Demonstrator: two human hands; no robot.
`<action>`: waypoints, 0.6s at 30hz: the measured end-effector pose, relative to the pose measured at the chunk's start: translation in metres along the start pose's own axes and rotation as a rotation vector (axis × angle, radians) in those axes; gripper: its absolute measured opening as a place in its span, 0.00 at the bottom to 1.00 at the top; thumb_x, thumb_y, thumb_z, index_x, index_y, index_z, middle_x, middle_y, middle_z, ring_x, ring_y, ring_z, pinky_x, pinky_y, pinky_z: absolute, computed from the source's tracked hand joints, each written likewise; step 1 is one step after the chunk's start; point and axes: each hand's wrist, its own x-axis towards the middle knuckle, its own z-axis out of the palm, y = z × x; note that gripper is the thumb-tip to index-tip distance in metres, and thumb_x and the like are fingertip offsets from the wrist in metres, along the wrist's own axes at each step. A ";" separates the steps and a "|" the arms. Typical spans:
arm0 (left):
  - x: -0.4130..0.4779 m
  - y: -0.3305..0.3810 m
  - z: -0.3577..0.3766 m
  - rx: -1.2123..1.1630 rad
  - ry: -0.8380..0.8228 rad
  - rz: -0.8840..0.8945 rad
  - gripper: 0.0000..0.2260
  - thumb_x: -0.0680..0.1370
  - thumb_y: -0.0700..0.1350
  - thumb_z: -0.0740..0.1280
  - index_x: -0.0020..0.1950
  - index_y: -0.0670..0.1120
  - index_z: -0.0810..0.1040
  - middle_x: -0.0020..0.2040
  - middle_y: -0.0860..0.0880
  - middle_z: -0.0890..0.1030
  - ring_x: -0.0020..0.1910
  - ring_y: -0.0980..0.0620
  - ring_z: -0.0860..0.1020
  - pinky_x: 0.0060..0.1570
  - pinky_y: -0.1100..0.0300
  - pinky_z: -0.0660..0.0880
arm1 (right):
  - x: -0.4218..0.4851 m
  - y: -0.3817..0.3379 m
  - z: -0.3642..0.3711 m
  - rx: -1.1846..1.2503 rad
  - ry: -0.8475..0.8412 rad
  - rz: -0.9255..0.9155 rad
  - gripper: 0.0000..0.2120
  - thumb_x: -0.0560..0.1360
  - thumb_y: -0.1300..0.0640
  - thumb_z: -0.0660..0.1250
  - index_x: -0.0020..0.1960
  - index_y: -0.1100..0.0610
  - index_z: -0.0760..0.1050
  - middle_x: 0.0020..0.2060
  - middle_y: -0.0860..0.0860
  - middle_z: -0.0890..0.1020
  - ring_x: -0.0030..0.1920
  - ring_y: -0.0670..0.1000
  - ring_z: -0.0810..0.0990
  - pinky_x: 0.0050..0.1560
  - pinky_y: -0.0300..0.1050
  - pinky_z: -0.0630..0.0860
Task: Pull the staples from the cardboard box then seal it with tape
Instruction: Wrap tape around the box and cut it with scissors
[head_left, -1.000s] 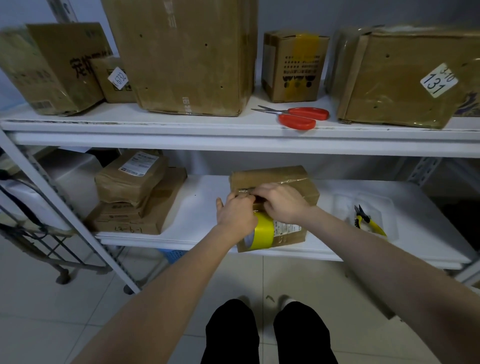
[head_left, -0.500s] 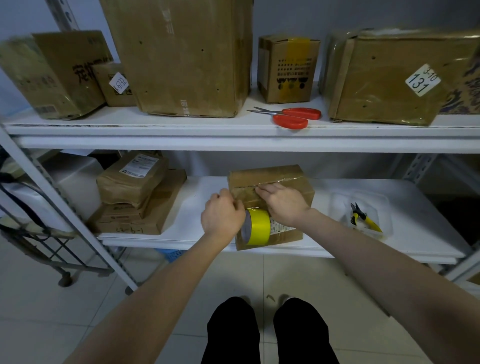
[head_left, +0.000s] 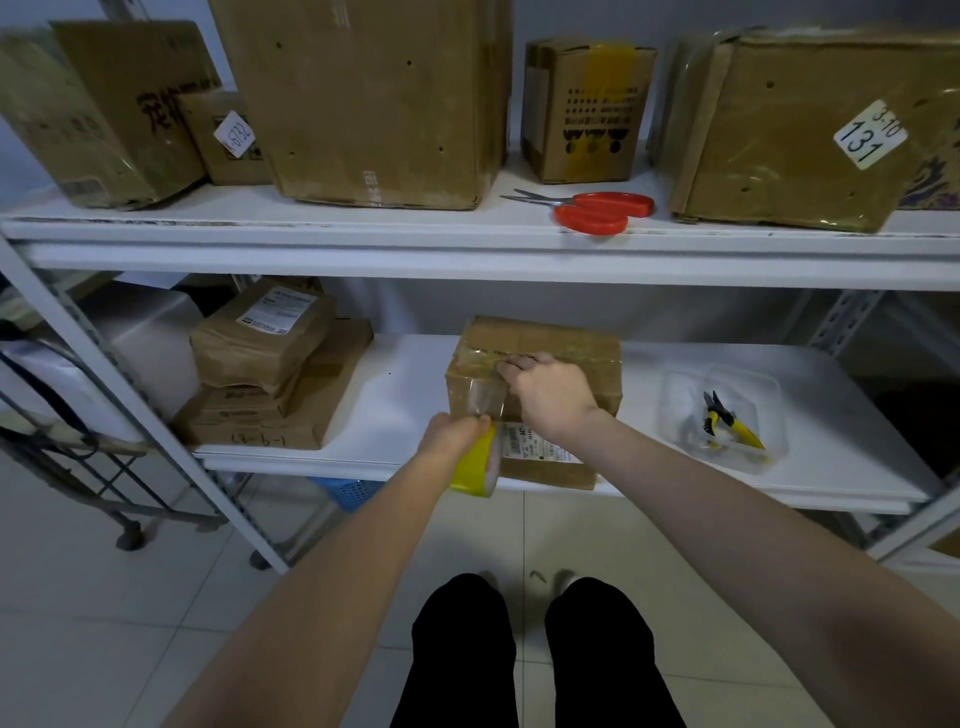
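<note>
- Cardboard box (head_left: 566, 343) sat on the lower shelf (head_left: 395, 415) of a white metal rack, at the shelf's front edge, its printed label (head_left: 537, 447) facing the person.
- Left hand (head_left: 449, 434) was closed around a yellow-cored roll of clear tape (head_left: 475, 465), held low in front of the box's near face, just past the shelf edge.
- A strip of clear tape (head_left: 480, 397) ran from the roll up the box's front to its top edge.
- Right hand (head_left: 550, 392) lay palm-down on the box's top near corner, fingers (head_left: 511, 366) flat and pressing the tape onto the seam; it gripped nothing.
- Yellow-handled pliers (head_left: 727, 423) rested in a clear plastic tray (head_left: 680, 395) to the right on the same shelf, well apart from the box.
- Wrapped parcels (head_left: 270, 364) were stacked at the shelf's left.
- Red-handled scissors (head_left: 597, 210) lay on the upper shelf (head_left: 467, 244) between larger cartons.
</note>
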 end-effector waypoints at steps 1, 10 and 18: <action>0.010 -0.011 0.003 -0.019 -0.009 -0.028 0.33 0.60 0.56 0.70 0.59 0.38 0.75 0.52 0.38 0.81 0.52 0.39 0.81 0.56 0.44 0.77 | 0.000 0.000 0.000 -0.003 -0.006 -0.008 0.23 0.76 0.63 0.62 0.70 0.54 0.66 0.67 0.51 0.74 0.63 0.55 0.72 0.46 0.46 0.76; 0.001 -0.007 0.007 -0.036 -0.012 0.062 0.18 0.69 0.55 0.73 0.50 0.43 0.79 0.55 0.40 0.81 0.56 0.40 0.79 0.61 0.45 0.75 | 0.006 0.004 -0.019 0.053 -0.015 -0.031 0.21 0.74 0.43 0.60 0.61 0.54 0.74 0.55 0.52 0.79 0.57 0.56 0.76 0.41 0.46 0.70; 0.000 0.003 0.007 -0.004 0.162 0.212 0.09 0.69 0.42 0.75 0.37 0.49 0.75 0.44 0.48 0.79 0.51 0.45 0.78 0.56 0.55 0.74 | 0.017 -0.008 -0.012 0.003 0.074 0.012 0.20 0.77 0.42 0.61 0.60 0.55 0.74 0.54 0.54 0.79 0.58 0.56 0.75 0.39 0.45 0.65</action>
